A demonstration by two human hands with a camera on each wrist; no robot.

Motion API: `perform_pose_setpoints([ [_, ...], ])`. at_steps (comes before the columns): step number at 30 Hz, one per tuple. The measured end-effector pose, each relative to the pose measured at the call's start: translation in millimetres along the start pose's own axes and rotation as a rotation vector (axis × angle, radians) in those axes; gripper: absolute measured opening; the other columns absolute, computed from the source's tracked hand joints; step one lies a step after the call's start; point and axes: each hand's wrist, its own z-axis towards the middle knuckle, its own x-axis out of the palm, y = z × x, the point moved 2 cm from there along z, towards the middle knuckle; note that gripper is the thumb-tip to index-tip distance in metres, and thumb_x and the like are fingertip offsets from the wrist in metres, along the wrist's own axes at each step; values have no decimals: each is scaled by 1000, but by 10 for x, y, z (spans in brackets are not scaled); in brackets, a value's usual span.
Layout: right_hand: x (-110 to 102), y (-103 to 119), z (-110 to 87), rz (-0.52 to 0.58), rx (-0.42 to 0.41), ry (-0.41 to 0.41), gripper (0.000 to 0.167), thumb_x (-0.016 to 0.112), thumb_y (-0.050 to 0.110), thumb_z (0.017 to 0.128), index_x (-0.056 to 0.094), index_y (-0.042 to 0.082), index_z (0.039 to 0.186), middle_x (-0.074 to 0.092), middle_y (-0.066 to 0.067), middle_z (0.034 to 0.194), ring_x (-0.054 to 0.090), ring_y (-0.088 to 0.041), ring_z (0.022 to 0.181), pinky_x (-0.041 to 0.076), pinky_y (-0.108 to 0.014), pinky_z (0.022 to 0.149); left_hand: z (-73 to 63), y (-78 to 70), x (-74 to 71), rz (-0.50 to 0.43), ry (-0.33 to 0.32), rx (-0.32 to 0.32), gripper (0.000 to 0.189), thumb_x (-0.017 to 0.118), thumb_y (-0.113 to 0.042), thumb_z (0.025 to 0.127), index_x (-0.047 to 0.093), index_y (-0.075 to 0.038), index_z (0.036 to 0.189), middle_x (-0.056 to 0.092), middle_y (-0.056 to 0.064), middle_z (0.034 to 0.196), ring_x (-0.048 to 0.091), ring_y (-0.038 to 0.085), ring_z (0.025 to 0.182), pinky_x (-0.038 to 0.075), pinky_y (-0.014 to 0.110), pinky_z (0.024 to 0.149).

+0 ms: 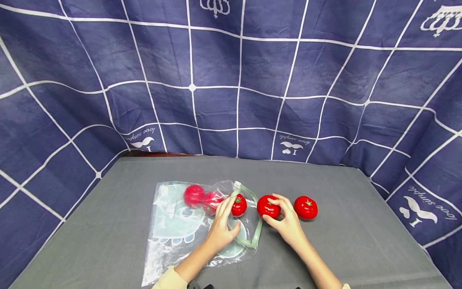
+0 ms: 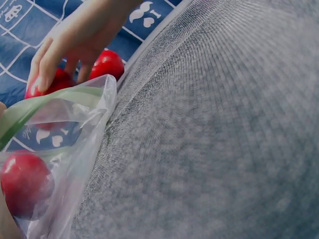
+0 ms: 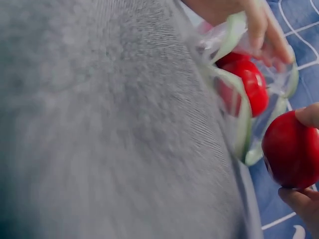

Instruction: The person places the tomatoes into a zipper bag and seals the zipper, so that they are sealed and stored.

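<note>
Held tomato (image 1: 265,207) (partly behind fingers (image 1: 285,203)), bag (image 1: 180,224)

A white-gridded navy cloth (image 1: 216,108) hangs in folds behind and beside a grey-covered table (image 1: 346,241). A reddish-brown strip (image 1: 159,154), possibly wood, shows at the table's far edge.
</note>
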Motion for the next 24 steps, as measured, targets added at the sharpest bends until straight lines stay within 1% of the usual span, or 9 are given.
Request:
perform_pose_setpoints([
  [2, 70, -110, 42, 28, 13, 17, 43, 76, 5, 67, 62, 6, 108, 50, -14, 126, 52, -15, 109, 49, -18, 80, 4, -8, -3, 15, -8, 38, 79, 63, -5, 65, 36, -8, 139, 42, 10, 138, 38, 28, 123, 37, 45, 97],
  [3, 100, -146, 61, 33, 18, 25, 43, 76, 6, 67, 62, 7, 108, 49, -13, 126, 52, -21, 110, 49, -18, 80, 5, -10, -3, 23, -7, 48, 80, 63, -5, 64, 36, -8, 139, 42, 10, 137, 38, 28, 123, 37, 45, 97],
  [5, 139, -115, 85, 39, 26, 33, 42, 76, 4, 67, 62, 4, 107, 49, -16, 125, 52, -28, 111, 50, -21, 81, 7, -16, 0, 30, -3, 60, 80, 63, -5, 64, 36, -7, 139, 42, 10, 137, 39, 28, 122, 37, 45, 96],
  [7, 163, -44, 104, 35, 24, 38, 41, 75, 1, 67, 62, 1, 106, 50, -18, 124, 53, -32, 109, 50, -24, 81, 7, -18, 1, 25, 5, 59, 80, 63, -5, 64, 35, -7, 139, 41, 9, 138, 38, 27, 122, 37, 44, 97],
  [9, 179, 32, 119, 27, 30, 37, 40, 74, -1, 67, 62, -1, 105, 50, -20, 122, 54, -33, 108, 51, -25, 81, 6, -18, 1, 24, 5, 62, 80, 63, -5, 64, 35, -6, 139, 41, 10, 139, 38, 28, 122, 37, 44, 96],
  [12, 193, 118, 133, 11, 46, 39, 39, 74, -1, 66, 62, -3, 104, 51, -21, 121, 55, -32, 106, 50, -25, 80, 4, -16, 2, 23, 10, 66, 80, 63, -5, 63, 35, -5, 139, 39, 9, 140, 38, 28, 122, 37, 44, 96],
  [16, 214, 141, 148, -1, 66, 39, 40, 74, 0, 67, 62, -2, 105, 51, -20, 122, 55, -32, 107, 49, -22, 79, 1, -12, 7, 33, 14, 65, 81, 62, -4, 63, 35, -5, 138, 39, 9, 140, 38, 27, 122, 38, 43, 95],
  [20, 231, 130, 164, 6, 82, 40, 40, 74, 1, 68, 62, -1, 106, 51, -20, 123, 54, -31, 109, 49, -22, 81, -3, -5, 8, 34, 14, 59, 81, 62, -4, 62, 35, -6, 139, 39, 9, 140, 39, 26, 121, 39, 43, 95],
  [24, 240, 120, 178, 10, 90, 41, 40, 73, 1, 68, 62, -1, 106, 51, -19, 123, 54, -31, 109, 48, -21, 82, 1, -9, 3, 39, 11, 68, 81, 62, -4, 62, 35, -6, 139, 40, 9, 139, 39, 26, 121, 39, 42, 95],
])
